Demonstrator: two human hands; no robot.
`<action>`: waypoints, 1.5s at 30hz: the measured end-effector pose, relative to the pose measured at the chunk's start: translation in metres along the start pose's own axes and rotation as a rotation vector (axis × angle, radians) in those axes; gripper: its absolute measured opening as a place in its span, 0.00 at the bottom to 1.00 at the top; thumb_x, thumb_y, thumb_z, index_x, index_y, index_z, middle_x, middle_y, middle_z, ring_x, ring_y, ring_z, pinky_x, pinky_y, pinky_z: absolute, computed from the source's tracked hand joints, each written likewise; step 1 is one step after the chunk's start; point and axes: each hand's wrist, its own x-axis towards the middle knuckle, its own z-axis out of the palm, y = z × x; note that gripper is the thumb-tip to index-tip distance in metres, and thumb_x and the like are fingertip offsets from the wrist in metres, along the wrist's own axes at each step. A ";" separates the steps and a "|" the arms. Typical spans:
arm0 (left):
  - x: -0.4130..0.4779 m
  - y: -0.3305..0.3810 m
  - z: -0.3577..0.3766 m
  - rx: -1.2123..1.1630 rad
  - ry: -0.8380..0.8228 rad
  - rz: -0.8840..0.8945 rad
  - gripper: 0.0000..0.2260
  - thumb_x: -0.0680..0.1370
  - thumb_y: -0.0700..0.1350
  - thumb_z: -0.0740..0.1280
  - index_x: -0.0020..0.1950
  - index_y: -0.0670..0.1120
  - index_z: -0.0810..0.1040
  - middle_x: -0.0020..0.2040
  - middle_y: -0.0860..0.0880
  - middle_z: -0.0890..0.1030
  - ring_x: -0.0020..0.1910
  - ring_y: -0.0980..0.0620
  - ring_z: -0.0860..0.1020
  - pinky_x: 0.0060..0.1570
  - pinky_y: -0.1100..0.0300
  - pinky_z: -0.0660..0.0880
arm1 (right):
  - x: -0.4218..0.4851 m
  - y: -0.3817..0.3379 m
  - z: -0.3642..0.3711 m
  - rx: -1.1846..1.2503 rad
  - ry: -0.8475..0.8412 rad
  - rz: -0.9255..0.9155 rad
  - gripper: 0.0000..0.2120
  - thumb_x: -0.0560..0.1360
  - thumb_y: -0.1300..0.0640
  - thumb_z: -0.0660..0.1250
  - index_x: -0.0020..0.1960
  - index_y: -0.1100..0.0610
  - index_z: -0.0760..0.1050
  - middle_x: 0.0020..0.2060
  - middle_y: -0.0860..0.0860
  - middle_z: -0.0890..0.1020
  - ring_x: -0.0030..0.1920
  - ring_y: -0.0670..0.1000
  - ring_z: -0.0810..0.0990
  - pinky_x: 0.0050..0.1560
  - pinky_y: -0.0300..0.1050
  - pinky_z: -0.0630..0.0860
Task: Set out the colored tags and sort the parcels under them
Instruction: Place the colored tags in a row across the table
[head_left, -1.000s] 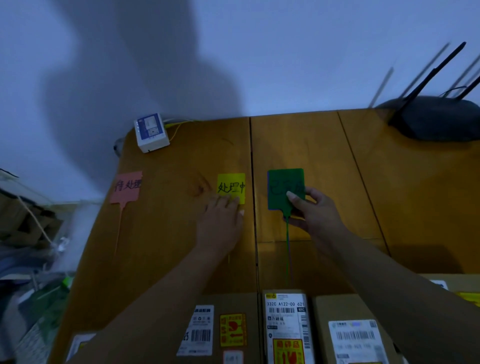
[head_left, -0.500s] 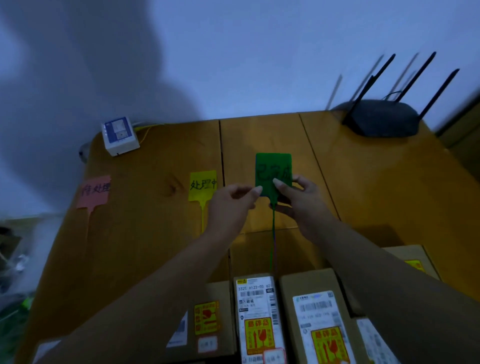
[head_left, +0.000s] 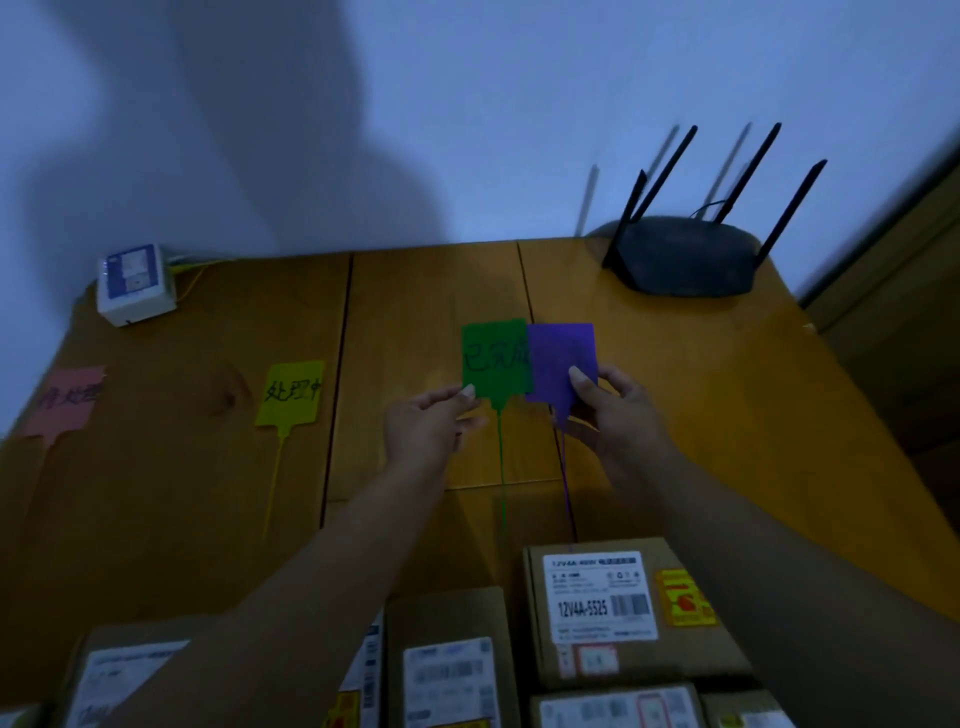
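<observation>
A pink tag (head_left: 67, 400) and a yellow tag (head_left: 290, 393) lie flat on the wooden table (head_left: 182, 467), each with black writing. Above the table's middle my left hand (head_left: 428, 423) pinches the lower left corner of a green tag (head_left: 493, 358). My right hand (head_left: 615, 410) pinches a purple tag (head_left: 561, 361) whose left edge overlaps the green one. Both tags' thin tails hang down toward the parcels. Several brown cardboard parcels (head_left: 623, 608) with white labels sit along the near edge, partly hidden by my forearms.
A black router (head_left: 685, 254) with antennas stands at the back right corner. A small white box (head_left: 135, 286) with a yellow cable sits at the back left. The wall runs behind the table. The table's right edge slopes off beside a dark cabinet.
The purple tag has come apart from the green one; my left hand now holds the green, my right the purple. The view has shifted right.
</observation>
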 end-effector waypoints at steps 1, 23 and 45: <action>0.004 -0.003 0.007 0.004 0.016 -0.011 0.08 0.79 0.41 0.75 0.58 0.42 0.83 0.49 0.47 0.88 0.34 0.58 0.87 0.27 0.65 0.71 | 0.004 -0.004 -0.011 -0.005 0.004 0.006 0.04 0.82 0.58 0.70 0.56 0.55 0.79 0.53 0.59 0.86 0.47 0.54 0.87 0.36 0.45 0.85; 0.054 -0.061 0.029 1.493 -0.173 0.821 0.23 0.86 0.55 0.53 0.81 0.56 0.66 0.83 0.51 0.65 0.83 0.47 0.58 0.77 0.43 0.61 | 0.047 0.002 -0.068 -0.011 0.011 0.026 0.05 0.82 0.60 0.71 0.58 0.57 0.80 0.52 0.57 0.86 0.47 0.56 0.88 0.37 0.49 0.88; 0.006 -0.054 0.236 0.347 -0.168 0.186 0.08 0.77 0.46 0.77 0.53 0.49 0.83 0.44 0.50 0.88 0.30 0.59 0.84 0.30 0.68 0.76 | 0.079 -0.028 -0.176 -0.141 0.380 -0.121 0.08 0.77 0.63 0.76 0.49 0.56 0.77 0.41 0.55 0.85 0.33 0.47 0.86 0.31 0.42 0.82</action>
